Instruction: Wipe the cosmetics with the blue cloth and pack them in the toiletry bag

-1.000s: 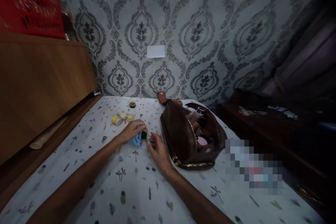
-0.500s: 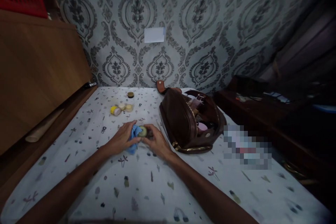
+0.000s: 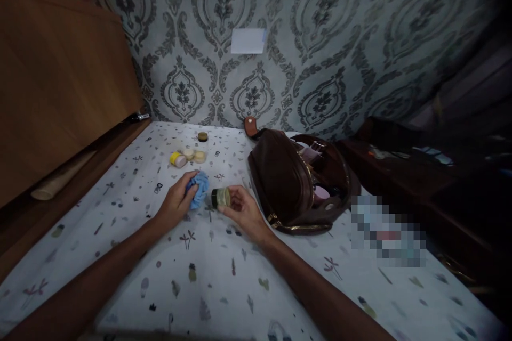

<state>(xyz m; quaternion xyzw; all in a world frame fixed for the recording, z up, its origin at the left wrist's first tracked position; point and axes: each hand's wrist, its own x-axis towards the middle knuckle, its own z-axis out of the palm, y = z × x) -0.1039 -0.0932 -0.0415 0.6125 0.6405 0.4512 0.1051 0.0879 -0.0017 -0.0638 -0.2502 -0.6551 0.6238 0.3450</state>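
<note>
A crumpled blue cloth [image 3: 200,192] is bunched in my left hand [image 3: 178,195], whose fingers are closed around it. My right hand [image 3: 245,208] grips a small jar [image 3: 223,198] with a dark end and a pale greenish body, tipped on its side. A narrow gap separates cloth and jar. Beyond my left hand, a yellow-and-pink container [image 3: 178,159] lies on the patterned sheet [image 3: 216,287], beside two pale little jars [image 3: 193,155]. Farther back is a small dark-sided round jar or lid [image 3: 202,137].
An unzipped brown bag [image 3: 280,186] with cosmetics inside stands right of my right hand. A wooden cabinet [image 3: 64,74] borders the left side. Patterned wallpaper [image 3: 216,74] with a white card [image 3: 248,41] is behind. A pixelated patch [image 3: 388,234] covers something at right.
My hands have come apart. The cloth, which was against the jar, is now away from it in my left hand, and the jar has turned sideways in my right. The view has shifted slightly.
</note>
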